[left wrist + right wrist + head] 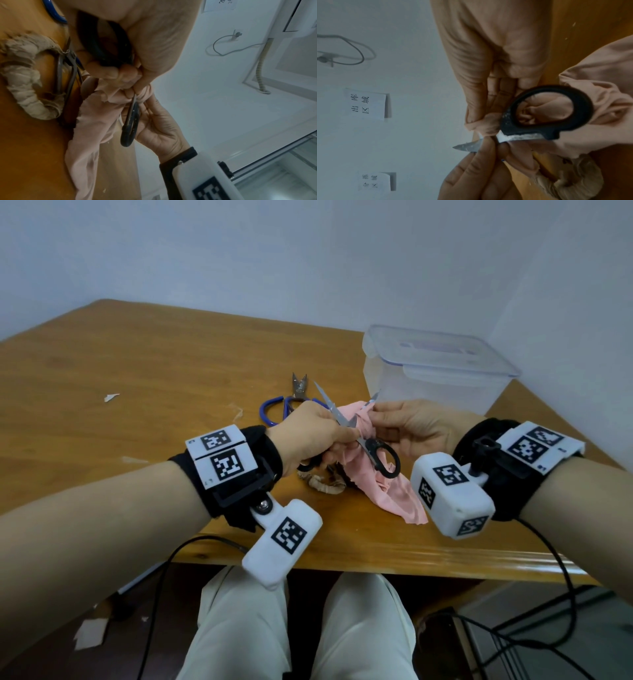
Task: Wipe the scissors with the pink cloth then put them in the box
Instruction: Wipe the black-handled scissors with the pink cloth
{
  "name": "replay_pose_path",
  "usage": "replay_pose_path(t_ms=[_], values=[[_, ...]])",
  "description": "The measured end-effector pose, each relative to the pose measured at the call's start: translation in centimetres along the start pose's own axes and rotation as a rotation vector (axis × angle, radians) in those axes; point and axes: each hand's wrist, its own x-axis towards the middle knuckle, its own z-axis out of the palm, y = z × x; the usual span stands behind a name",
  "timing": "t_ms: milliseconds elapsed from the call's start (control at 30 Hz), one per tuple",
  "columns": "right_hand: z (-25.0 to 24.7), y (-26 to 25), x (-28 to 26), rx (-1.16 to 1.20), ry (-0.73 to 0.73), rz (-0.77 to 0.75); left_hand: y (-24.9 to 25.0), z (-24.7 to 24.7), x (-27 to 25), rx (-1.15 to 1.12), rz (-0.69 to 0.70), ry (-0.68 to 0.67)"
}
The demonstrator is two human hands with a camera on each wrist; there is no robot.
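While left hand (310,433) grips scissors (359,436), right fingers (383,409) pinch pink cloth (394,491) (bunched) round blade

Black-handled scissors (376,453), silver blades; pink cloth (394,491). Second scissors (274,412) have blue handles; box (435,371) clear with purple-edged lid. Table (137,378) orange-brown woodgrain, wrist units (284,539) white with black square markers.

Place: you're in a plain workroom or storeroom — bare white walls (308,251).
Signs: printed paper labels (366,104) taped up.
Furniture: worn wooden table (137,364).
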Motion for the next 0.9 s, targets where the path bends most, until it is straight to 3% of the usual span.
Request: replay_pose_path(t_ms=[200, 333, 733, 900], values=[[0.8, 0.1, -0.2, -0.073, 0.004, -0.039, 0.3, 0.3, -0.1, -0.022, 0.012, -0.014], [1.5, 0.1, 0.1, -0.143, 0.09, -0.1, 0.3, 0.6, -0.2, -0.03, 0.01, -0.01], [2.1, 0.3, 0.1, -0.008, 0.184, -0.135, 0.4, 0.7, -0.1, -0.092, 0.033, 0.026], [1.6, 0.0, -0.1, 0.046, 0.11, -0.097, 0.1, 0.6, -0.1, -0.089, 0.021, 0.021]])
